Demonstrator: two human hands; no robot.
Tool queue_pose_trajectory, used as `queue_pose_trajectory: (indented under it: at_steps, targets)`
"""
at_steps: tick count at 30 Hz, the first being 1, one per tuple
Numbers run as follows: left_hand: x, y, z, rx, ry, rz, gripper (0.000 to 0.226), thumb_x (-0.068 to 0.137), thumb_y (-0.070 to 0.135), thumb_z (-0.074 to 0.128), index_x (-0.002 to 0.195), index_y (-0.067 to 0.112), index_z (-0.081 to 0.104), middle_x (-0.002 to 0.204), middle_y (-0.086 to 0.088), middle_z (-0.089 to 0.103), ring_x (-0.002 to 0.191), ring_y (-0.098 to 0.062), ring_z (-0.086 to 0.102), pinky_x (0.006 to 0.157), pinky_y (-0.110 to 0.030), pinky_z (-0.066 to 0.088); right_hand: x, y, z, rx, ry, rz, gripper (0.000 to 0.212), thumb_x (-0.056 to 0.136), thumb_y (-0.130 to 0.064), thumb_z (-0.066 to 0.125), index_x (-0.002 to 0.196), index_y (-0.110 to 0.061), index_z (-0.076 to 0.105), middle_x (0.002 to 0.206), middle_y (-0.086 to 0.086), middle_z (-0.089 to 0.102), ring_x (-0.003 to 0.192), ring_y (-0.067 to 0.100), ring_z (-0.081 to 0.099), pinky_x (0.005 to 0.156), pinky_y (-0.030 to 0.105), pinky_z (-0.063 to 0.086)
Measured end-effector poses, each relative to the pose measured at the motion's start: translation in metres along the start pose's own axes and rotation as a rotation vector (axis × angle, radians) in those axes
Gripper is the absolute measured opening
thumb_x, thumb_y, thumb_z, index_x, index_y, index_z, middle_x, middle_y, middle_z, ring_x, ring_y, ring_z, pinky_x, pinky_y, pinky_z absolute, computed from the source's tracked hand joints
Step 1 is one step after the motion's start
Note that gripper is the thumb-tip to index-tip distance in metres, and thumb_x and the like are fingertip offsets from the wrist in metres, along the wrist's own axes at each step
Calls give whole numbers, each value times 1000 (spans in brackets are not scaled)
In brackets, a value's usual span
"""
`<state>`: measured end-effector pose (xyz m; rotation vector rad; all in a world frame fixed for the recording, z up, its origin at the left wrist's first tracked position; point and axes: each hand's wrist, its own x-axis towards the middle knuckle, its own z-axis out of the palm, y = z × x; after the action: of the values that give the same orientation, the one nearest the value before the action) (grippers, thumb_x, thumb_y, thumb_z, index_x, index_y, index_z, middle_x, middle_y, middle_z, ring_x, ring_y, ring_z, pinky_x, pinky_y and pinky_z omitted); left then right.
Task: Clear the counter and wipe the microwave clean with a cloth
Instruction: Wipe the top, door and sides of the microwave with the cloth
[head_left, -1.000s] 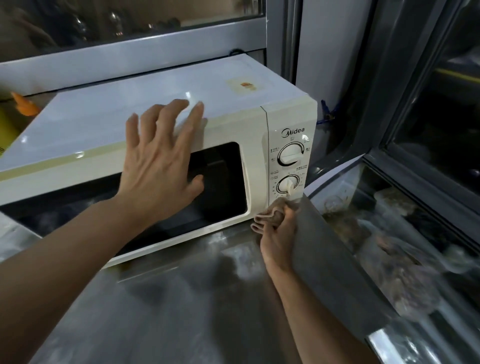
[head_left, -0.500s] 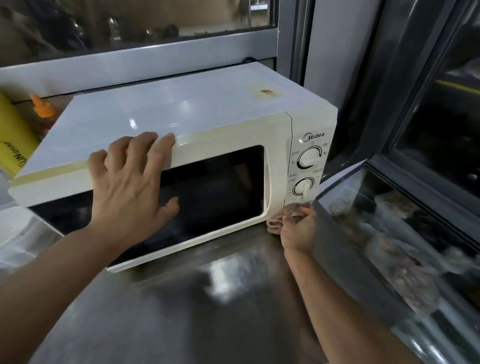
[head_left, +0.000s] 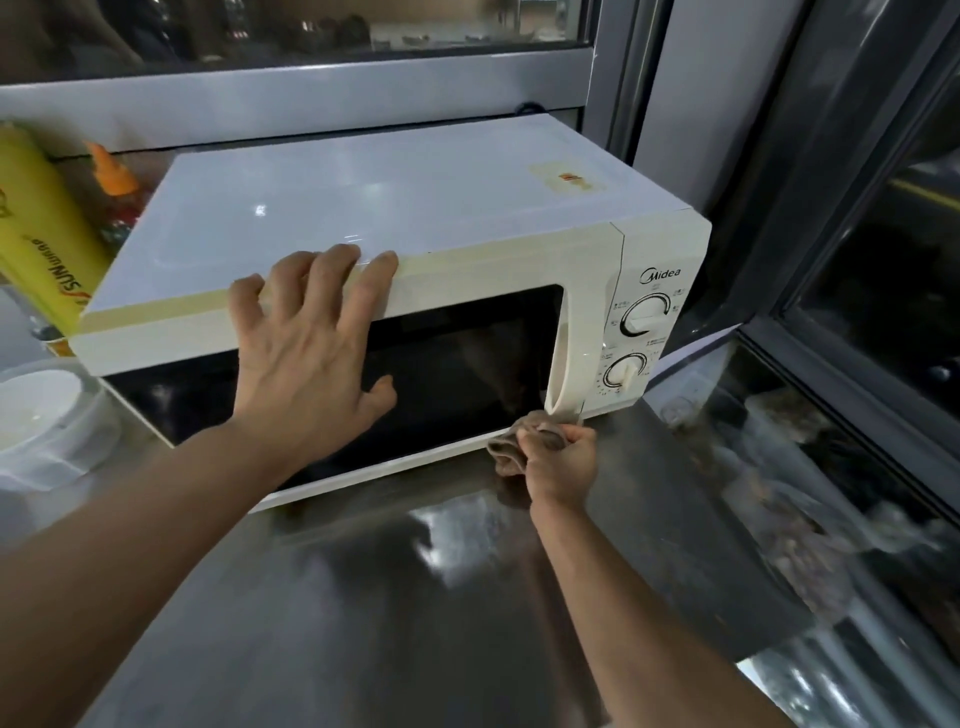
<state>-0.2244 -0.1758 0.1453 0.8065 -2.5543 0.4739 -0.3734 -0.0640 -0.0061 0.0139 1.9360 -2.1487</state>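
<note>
A cream-white microwave (head_left: 395, 208) is sitting on a stainless-steel counter (head_left: 415, 623), turned at an angle so that its right front corner is pointing toward a dark window frame (head_left: 831, 322). Its glossy top is catching ceiling light and carrying a small yellowed sticker (head_left: 569, 179) near the back right; the dark door glass is closed, and two round dials (head_left: 647, 314) are sitting one above the other on the control panel under the brand mark.

The left hand (head_left: 306, 358) is lying flat against the door, fingers spread and straight, their tips reaching over the top front edge. The right hand (head_left: 558, 457) is curling tightly around a bunched grey-brown cloth (head_left: 514, 441), pressing it to the lower door edge just beneath the handle (head_left: 558, 364).

Bare steel is stretching out in front of the appliance toward the camera. On the right, the counter is ending at a straight edge beside a glass-topped case (head_left: 810, 493) near the window. On the left, a yellow bottle (head_left: 36, 239), an orange-capped bottle (head_left: 111, 171) and a white container (head_left: 47, 415) are crowding close to the microwave's side.

The yellow bottle and white container are being cut off by the left border, the contents under the glass are blurring into reflections, and the dial lettering is too small to read.
</note>
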Motion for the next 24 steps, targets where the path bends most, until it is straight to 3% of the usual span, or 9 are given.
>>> queue_pose_trajectory:
  at_steps: [5, 8, 12, 14, 18, 22, 24]
  targets:
    - [1, 1, -1, 14, -12, -10, 94, 60, 40, 73, 139, 19, 27, 137, -14, 36, 118, -34, 28, 91, -56, 30, 7, 4, -3, 7, -43, 12, 32, 74, 12, 69, 89, -4, 46, 77, 4, 57, 57, 4, 60, 44, 13, 49]
    - [1, 2, -2, 22, -40, -18, 93, 62, 41, 72, 140, 20, 25, 139, -13, 34, 121, -34, 28, 93, -54, 28, 8, 4, -3, -8, -52, 41, 32, 74, 12, 70, 92, -3, 47, 85, 11, 59, 64, 15, 62, 52, 26, 57]
    - [1, 2, -6, 16, -65, -13, 94, 63, 40, 71, 141, 19, 23, 139, -13, 33, 122, -34, 26, 95, -54, 28, 7, 1, -2, 33, -73, 76, 31, 76, 10, 69, 97, -2, 49, 83, 8, 59, 51, 6, 62, 39, 15, 47]
    - [0, -1, -10, -7, -68, 15, 95, 64, 37, 71, 144, 18, 22, 140, -13, 33, 122, -34, 28, 95, -53, 28, 7, 1, -2, 37, -66, 102, 32, 76, 9, 70, 98, -2, 50, 84, 9, 60, 52, 7, 62, 38, 18, 48]
    - [-8, -15, -23, -118, -67, 89, 89, 69, 23, 62, 147, 8, 20, 142, -16, 36, 126, -34, 33, 102, -43, 27, 4, 1, -2, -5, -26, 109, 34, 75, 7, 71, 100, -2, 50, 96, 17, 63, 71, 23, 65, 59, 35, 58]
    - [-15, -36, -35, -155, -102, 135, 77, 68, 20, 56, 140, 5, 35, 140, -17, 40, 127, -33, 38, 102, -40, 33, -1, -1, 5, 53, -24, 94, 29, 80, 10, 63, 99, -5, 47, 80, 1, 56, 50, 5, 63, 38, 19, 49]
    - [-19, -50, -38, -138, -116, 134, 73, 69, 23, 56, 138, 7, 38, 139, -16, 42, 124, -34, 41, 100, -44, 35, -4, 1, 6, 100, -36, 95, 26, 82, 9, 59, 99, -6, 46, 81, 2, 57, 50, 7, 63, 38, 21, 49]
